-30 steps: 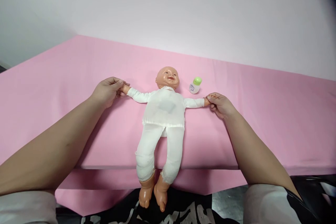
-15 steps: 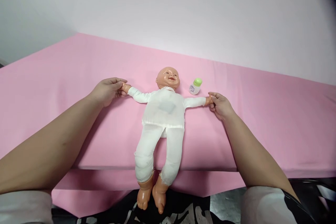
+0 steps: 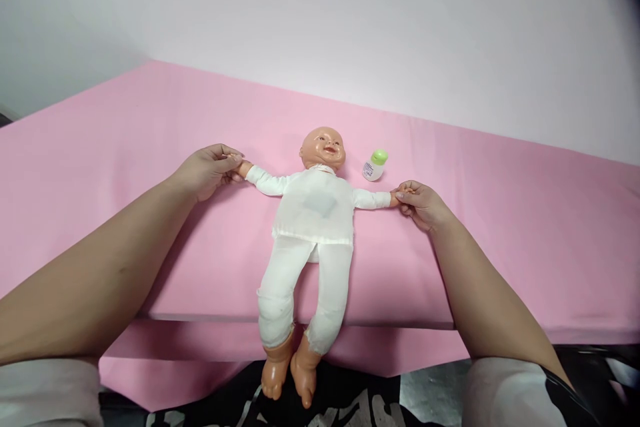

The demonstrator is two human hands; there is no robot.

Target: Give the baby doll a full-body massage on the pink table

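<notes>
A baby doll [image 3: 315,207] in a white cloth suit lies on its back, its arms spread to both sides. Its bare feet hang past the table's front edge, toward me. My left hand [image 3: 213,170] is closed, thumb and fingers pinching the doll's hand at the left. At the right, my right hand [image 3: 423,205] grips the doll's other hand between thumb and fingers. Both of the doll's hands are largely covered by mine. Close to the doll's head, on the right, is a small clear bottle [image 3: 374,167] with a green cap and a printed label.
A pink cloth [image 3: 525,233] covers the table and drapes over its front edge. White walls [image 3: 350,27] rise behind and at the left. My lap, in dark printed clothing [image 3: 360,400], is just below the doll's feet.
My right hand has shifted slightly down, its fingers folding more around the doll's hand. My left hand keeps its hold. The whole view has drifted a little.
</notes>
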